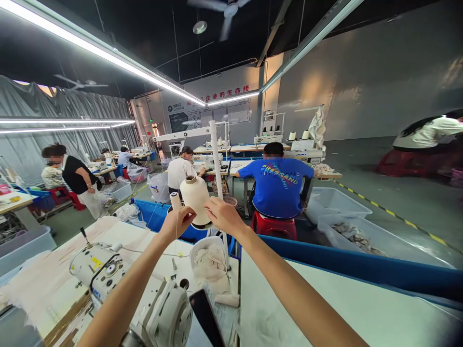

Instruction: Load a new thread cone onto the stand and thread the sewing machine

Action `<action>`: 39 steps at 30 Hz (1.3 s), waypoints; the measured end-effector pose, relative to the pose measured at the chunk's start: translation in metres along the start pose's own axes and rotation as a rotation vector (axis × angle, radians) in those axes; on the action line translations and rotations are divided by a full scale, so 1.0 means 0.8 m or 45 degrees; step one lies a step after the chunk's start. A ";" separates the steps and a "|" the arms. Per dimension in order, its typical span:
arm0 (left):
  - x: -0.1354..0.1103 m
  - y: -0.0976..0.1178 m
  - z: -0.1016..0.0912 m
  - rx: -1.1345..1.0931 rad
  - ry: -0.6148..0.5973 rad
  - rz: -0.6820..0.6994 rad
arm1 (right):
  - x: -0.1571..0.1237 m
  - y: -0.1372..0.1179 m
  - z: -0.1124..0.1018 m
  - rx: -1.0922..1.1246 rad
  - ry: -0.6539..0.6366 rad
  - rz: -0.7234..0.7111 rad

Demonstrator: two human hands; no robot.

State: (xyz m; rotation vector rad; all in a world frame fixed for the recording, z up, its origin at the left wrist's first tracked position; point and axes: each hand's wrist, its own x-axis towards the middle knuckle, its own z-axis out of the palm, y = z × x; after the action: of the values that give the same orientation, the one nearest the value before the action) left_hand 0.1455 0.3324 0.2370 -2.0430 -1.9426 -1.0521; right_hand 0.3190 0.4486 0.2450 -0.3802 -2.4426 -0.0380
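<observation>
A large cream cone of thread [195,197] stands on the thread stand [216,164], with a slimmer spool [175,200] to its left. My left hand [180,220] is at the cone's lower left, its fingers pinched together, and a fine thread hangs beside it. On the cone's right side, my right hand [224,215] has its thumb and fingertips drawn together against or just in front of the thread; what lies between them is too small to see. Below my forearms is a white sewing machine [152,299].
A white bin of fabric scraps [208,255] and a dark phone [206,315] are on the machine table. A co-worker in a blue shirt [277,180] sits ahead on a red stool [275,225]. Blue cloth troughs [361,262] and clear plastic tubs [340,202] stand to the right.
</observation>
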 end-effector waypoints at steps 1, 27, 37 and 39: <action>0.000 -0.003 0.000 -0.008 -0.007 0.000 | 0.002 -0.002 -0.001 -0.019 -0.010 0.002; -0.036 -0.041 -0.041 0.008 0.107 -0.071 | -0.003 -0.012 -0.018 -0.077 -0.199 0.001; -0.002 -0.055 -0.036 -0.230 0.432 -0.266 | 0.098 -0.006 -0.040 0.031 0.260 0.197; 0.004 -0.053 -0.035 -0.288 0.463 -0.284 | 0.128 -0.004 -0.045 0.109 0.345 0.192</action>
State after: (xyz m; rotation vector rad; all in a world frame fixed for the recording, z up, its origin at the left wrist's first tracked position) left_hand 0.0951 0.3272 0.2443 -1.6027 -1.9582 -1.6289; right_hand 0.2638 0.4680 0.3364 -0.4870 -2.1358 0.0751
